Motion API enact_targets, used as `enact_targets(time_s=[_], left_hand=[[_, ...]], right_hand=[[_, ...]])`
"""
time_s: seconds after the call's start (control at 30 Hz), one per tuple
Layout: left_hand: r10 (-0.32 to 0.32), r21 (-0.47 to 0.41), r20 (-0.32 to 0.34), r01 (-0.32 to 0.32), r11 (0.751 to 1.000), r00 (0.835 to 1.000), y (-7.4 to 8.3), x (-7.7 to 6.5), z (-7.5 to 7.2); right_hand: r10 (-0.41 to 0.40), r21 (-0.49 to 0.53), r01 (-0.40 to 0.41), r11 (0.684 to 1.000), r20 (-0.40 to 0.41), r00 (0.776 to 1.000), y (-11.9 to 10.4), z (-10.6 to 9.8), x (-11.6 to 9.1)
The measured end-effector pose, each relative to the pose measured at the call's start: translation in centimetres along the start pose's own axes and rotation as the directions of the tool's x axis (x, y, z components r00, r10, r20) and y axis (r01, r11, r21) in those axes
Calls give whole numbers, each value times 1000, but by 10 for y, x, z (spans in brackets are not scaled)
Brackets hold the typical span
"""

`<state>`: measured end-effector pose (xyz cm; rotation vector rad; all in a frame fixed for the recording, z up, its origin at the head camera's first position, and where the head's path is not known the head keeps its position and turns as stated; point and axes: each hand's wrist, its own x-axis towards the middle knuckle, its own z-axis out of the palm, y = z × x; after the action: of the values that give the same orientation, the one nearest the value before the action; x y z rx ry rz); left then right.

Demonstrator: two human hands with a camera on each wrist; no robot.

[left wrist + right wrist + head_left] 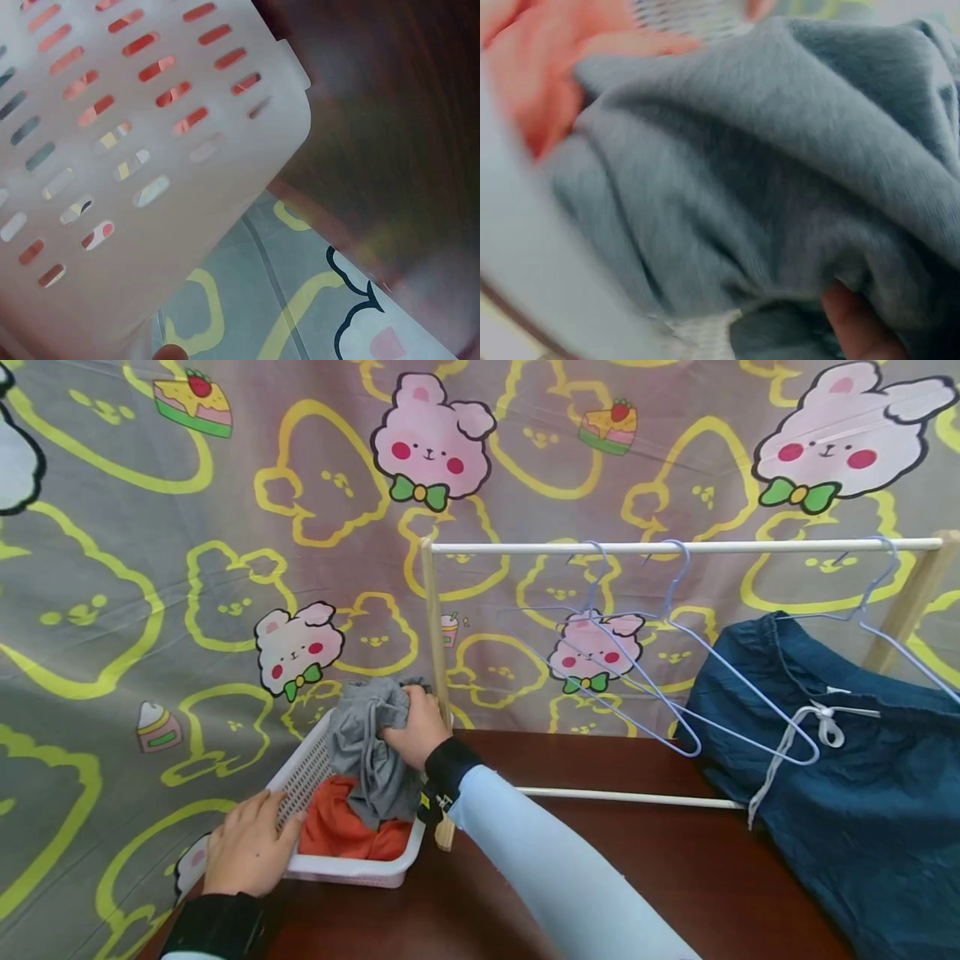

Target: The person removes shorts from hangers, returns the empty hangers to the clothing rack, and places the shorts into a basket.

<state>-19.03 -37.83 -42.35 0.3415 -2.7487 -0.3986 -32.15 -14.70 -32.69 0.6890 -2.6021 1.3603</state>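
Observation:
At the basket's right side, my right hand [418, 728] grips a bunched grey drawstring garment [367, 735]. Its folds fill the right wrist view, where one fingertip [855, 322] presses into the grey cloth [705, 172]. The lower part of the garment lies over an orange cloth [341, 822] inside a white perforated basket [352, 867]. My left hand [251, 843] rests on the basket's near left rim with fingers fairly straight. The left wrist view shows the basket's slotted wall [150, 97] and one fingertip at the bottom edge.
A rack with a white rail [510, 548] and wooden posts stands right of the basket, one post close by my right hand. Bare lilac hangers [637, 668] hang there. Dark blue drawstring shorts [847, 777] hang at the right. Behind is a patterned curtain [225, 527]; below, a brown tabletop [600, 852].

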Motion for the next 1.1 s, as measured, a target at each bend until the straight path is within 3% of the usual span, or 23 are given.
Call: enact_targets(time_s=[0.13, 0.3, 0.57, 1.1], left_hand=[[-2, -3, 13, 2, 1000, 1000, 1, 0, -1], [1, -3, 11, -1, 1000, 1000, 2, 0, -1], [7, -7, -10, -7, 1000, 1000, 2, 0, 0], [1, -6, -4, -1, 1000, 1000, 0, -1, 1]], right_hand=[[53, -125, -41, 991, 101, 993, 15, 13, -7], [44, -194, -5, 981, 199, 979, 30, 19, -13], [27, -212, 16, 977, 198, 980, 38, 17, -13], [-66, -239, 124, 963, 238, 969, 36, -4, -38]])
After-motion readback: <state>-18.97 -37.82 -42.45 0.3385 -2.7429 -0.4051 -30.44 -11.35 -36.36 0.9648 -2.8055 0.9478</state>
